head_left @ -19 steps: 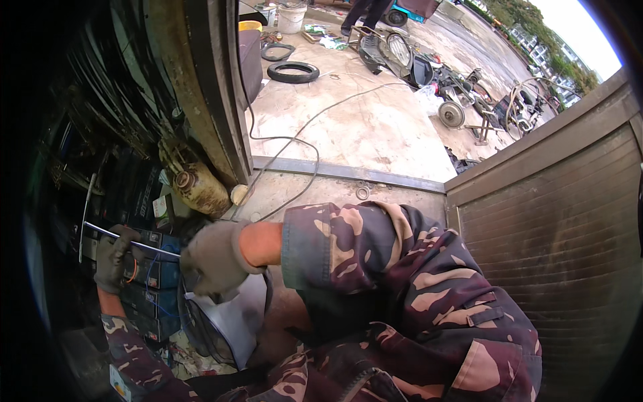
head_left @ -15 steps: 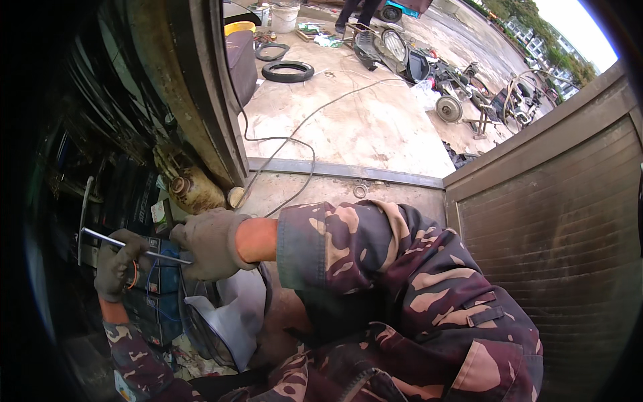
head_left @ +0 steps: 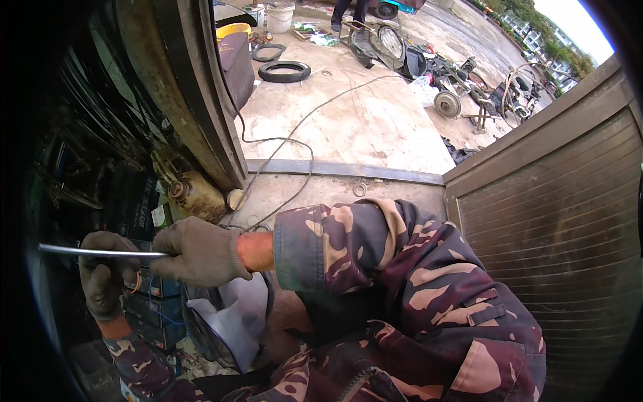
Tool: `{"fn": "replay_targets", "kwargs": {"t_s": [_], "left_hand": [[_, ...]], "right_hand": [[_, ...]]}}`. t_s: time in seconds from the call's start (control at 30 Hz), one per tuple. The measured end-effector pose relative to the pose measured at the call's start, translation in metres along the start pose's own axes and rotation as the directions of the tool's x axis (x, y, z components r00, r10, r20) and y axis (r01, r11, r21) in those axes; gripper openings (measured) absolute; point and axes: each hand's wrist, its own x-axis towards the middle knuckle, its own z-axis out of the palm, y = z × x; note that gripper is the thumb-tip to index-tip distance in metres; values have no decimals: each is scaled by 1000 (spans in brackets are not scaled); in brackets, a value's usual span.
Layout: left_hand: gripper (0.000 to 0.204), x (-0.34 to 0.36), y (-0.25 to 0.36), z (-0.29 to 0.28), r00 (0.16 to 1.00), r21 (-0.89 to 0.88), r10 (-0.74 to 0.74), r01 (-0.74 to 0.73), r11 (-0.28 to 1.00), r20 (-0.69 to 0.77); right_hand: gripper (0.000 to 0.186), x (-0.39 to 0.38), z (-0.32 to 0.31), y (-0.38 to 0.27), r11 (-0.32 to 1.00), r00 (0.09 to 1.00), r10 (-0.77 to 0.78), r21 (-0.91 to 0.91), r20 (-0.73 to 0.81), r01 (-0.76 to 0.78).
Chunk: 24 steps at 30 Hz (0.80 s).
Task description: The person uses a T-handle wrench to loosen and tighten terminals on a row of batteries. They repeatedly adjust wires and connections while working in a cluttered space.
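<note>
A shiny metal T-handle wrench (head_left: 67, 250) lies nearly level at the left, its crossbar not distinct now. My right hand (head_left: 201, 251), in a grey knit glove, is closed round the right end of its shaft. My left hand (head_left: 104, 285), gloved alike, has its fingers curled at the shaft farther left, partly overlapped by it. Beneath the hands stand dark boxes (head_left: 157, 311) with a thin orange loop and blue wire near them. A pale grey sheet-like piece (head_left: 234, 308) lies below my right wrist.
A stained, yellowish tank (head_left: 201, 197) stands by the door frame (head_left: 201, 87). A dark cable (head_left: 311, 157) crosses the metal sill. Outside lie a tyre (head_left: 284, 72), a wheel hub (head_left: 447, 104) and scattered vehicle parts; a person's legs (head_left: 348, 13) show beyond. A ribbed door panel (head_left: 556, 221) stands at right.
The wrench has shifted left and turned from a slant to nearly level; its crossbar no longer shows clearly. Both hands have moved left, and my right hand now wraps the shaft's end.
</note>
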Motion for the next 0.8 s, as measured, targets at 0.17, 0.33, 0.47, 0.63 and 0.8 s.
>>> {"fn": "replay_targets", "kwargs": {"t_s": [0.17, 0.33, 0.47, 0.63, 0.8], "left_hand": [[57, -6, -23, -13, 982, 147, -129, 149, 978, -140], [45, -1, -41, -28, 966, 164, -257, 260, 952, -38], [41, 1, -45, -29, 901, 117, -423, 432, 894, -93], [39, 2, -53, -22, 851, 86, -523, 525, 847, -49], [39, 9, -62, -11, 819, 250, -572, 561, 789, -33]], "right_hand": [[40, -4, -3, -10, 986, 1000, -17, 167, -20, 20], [37, -6, -2, -11, 981, 990, -139, 135, -28, 142], [36, -11, 0, -10, 988, 988, -129, 91, 81, 122], [37, -12, 1, -10, 988, 981, -155, 45, 119, 150], [37, -13, 3, -9, 985, 978, -172, 48, 115, 167]]}}
